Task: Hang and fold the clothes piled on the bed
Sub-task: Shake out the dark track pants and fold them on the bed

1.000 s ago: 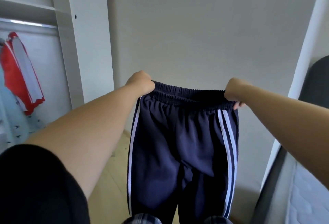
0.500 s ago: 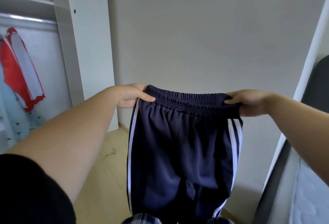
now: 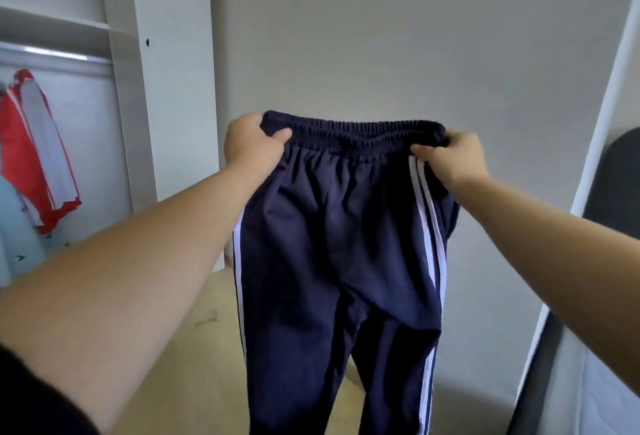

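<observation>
Head view: holds navy trousers (image 3: 339, 244) in mid-air, left hand (image 3: 251, 147) and right hand (image 3: 453, 157) each clamped on a waistband corner (legs dangling). Probably squaring up to fold; next needs both sides brought together.

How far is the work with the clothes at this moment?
Looks done: a red and white garment and a light blue garment hang in the wardrobe. In hand: the left hand and right hand grip the waistband of navy track pants. Left: folding or hanging these pants; the bed's pile is out of view.
</observation>
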Demonstrator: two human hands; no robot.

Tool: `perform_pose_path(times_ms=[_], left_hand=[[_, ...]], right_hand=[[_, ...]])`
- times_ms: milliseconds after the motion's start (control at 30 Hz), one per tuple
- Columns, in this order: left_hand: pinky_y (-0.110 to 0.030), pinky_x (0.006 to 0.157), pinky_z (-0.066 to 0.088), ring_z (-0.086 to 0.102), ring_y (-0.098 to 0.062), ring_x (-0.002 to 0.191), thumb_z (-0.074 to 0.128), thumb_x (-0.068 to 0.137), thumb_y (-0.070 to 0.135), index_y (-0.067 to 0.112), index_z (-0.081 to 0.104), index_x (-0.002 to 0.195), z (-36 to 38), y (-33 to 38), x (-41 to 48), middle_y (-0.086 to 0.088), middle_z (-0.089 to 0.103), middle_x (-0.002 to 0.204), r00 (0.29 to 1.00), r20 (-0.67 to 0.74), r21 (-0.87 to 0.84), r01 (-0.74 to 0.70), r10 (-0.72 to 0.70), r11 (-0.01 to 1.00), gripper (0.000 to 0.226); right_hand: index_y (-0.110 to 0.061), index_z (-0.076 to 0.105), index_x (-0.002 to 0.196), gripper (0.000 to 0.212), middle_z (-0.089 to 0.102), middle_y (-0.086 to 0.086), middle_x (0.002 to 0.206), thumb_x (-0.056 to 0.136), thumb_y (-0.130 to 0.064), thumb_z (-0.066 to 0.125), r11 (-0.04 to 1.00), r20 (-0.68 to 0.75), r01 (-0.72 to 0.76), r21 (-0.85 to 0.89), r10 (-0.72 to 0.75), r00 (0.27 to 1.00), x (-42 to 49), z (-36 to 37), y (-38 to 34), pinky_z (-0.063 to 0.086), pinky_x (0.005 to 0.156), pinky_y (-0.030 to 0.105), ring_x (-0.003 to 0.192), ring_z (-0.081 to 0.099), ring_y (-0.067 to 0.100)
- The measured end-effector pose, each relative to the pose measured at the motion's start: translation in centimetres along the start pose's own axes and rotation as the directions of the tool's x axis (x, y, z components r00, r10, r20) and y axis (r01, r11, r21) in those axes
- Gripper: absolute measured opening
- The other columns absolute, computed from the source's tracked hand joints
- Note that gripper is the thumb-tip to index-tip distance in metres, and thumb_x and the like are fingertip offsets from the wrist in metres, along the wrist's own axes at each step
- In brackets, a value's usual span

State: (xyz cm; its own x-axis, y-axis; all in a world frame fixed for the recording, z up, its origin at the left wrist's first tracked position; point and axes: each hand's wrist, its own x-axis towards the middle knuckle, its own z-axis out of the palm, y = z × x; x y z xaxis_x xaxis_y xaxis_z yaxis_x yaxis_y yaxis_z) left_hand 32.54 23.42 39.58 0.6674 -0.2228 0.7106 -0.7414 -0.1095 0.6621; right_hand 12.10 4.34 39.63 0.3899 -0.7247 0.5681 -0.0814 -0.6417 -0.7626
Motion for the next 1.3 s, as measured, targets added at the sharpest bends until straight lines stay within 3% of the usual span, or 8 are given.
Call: perform_pose_path(times_ms=[67,133,400,600,700,867,1067,1300], left_hand=[[-0.028,0.07,0.043,0.055,-0.021,0.085,0.068,0.08,0.028,0.017,0.059,0.084,0.5,1.2,-0.2,0.001,0.058,0.087,0.959,0.259,0.29,-0.195,0.12,0.937,0.014],[-0.026,0.059,0.038,0.053,-0.022,0.072,0.067,0.078,0.022,0.016,0.052,0.073,0.9,0.9,-1.1,0.0,0.053,0.074,0.828,0.559,0.508,-0.297,-0.047,0.809,0.017],[-0.022,0.045,0.019,0.024,-0.016,0.047,0.065,0.065,0.014,0.019,0.024,0.05,0.5,1.0,-2.1,0.006,0.025,0.046,0.869,0.385,0.196,0.253,-0.312,0.947,0.044],[-0.02,0.042,0.017,0.023,-0.016,0.046,0.068,0.068,0.018,0.019,0.024,0.051,2.2,3.2,-3.0,0.008,0.024,0.042,0.861,0.446,0.125,0.209,-0.243,0.97,0.047],[-0.024,0.052,0.032,0.043,-0.018,0.059,0.071,0.078,0.022,0.012,0.051,0.066,1.7,3.4,-2.9,0.001,0.047,0.063,0.835,0.527,0.196,0.059,-0.156,0.979,0.026],[-0.025,0.066,0.038,0.055,-0.022,0.089,0.059,0.083,0.003,0.017,0.063,0.091,-1.4,1.9,-2.0,0.003,0.059,0.085,0.766,0.642,0.427,-0.403,0.043,0.81,0.017],[-0.026,0.076,0.032,0.048,-0.02,0.099,0.053,0.07,-0.008,0.016,0.069,0.082,-0.7,3.0,-3.0,0.002,0.061,0.091,0.607,0.587,0.26,-0.768,0.536,0.586,0.032],[-0.017,0.062,0.035,0.041,-0.005,0.066,0.056,0.073,-0.015,0.013,0.076,0.076,1.5,5.5,-5.2,0.01,0.044,0.08,0.7,0.418,-0.083,-0.605,0.579,0.792,0.035]], right_hand=[[0.002,0.068,0.097,0.025,0.068,0.014,0.091,0.08,-0.015,0.074,0.971,0.262,-0.05,-0.236,0.114,0.958,-0.3,0.9,-1.3,0.051,0.074,0.03,0.076,0.062,0.021],[0.003,0.063,0.105,0.033,0.065,0.018,0.104,0.081,-0.017,0.073,0.875,0.458,-0.115,-0.471,0.353,0.816,-1.2,1.5,-0.8,0.052,0.089,0.041,0.094,0.063,0.03],[-0.003,0.059,0.08,0.02,0.06,0.012,0.081,0.081,-0.02,0.07,0.949,0.111,-0.297,-0.103,0.308,0.945,-2.2,1.1,0.1,0.045,0.055,0.026,0.064,0.056,0.023],[0.001,0.066,0.096,0.025,0.067,0.013,0.093,0.084,-0.02,0.068,0.971,0.135,-0.241,-0.014,0.24,0.961,-2.9,2.1,-1.4,0.055,0.08,0.036,0.085,0.065,0.029],[-0.004,0.066,0.104,0.018,0.069,0.014,0.103,0.089,-0.011,0.064,0.968,0.232,-0.232,0.098,0.204,0.951,-3.1,1.2,-1.8,0.055,0.086,0.039,0.09,0.067,0.027],[0.001,0.071,0.096,0.024,0.073,0.013,0.091,0.08,-0.017,0.067,0.756,0.734,-0.482,0.443,0.003,0.679,-3.8,-3.0,-0.3,0.058,0.069,0.031,0.082,0.071,0.024],[-0.014,0.067,0.089,0.013,0.069,0.006,0.094,0.079,-0.017,0.075,0.8,0.892,-0.409,0.439,-0.334,0.304,-5.4,-2.5,0.2,0.053,0.081,0.031,0.089,0.067,0.02],[0.009,0.042,0.136,0.107,0.054,0.025,0.129,0.049,-0.027,0.093,0.865,0.853,-0.342,0.366,-0.165,0.495,-5.0,-1.3,0.0,0.046,0.1,0.042,0.115,0.055,0.034]])
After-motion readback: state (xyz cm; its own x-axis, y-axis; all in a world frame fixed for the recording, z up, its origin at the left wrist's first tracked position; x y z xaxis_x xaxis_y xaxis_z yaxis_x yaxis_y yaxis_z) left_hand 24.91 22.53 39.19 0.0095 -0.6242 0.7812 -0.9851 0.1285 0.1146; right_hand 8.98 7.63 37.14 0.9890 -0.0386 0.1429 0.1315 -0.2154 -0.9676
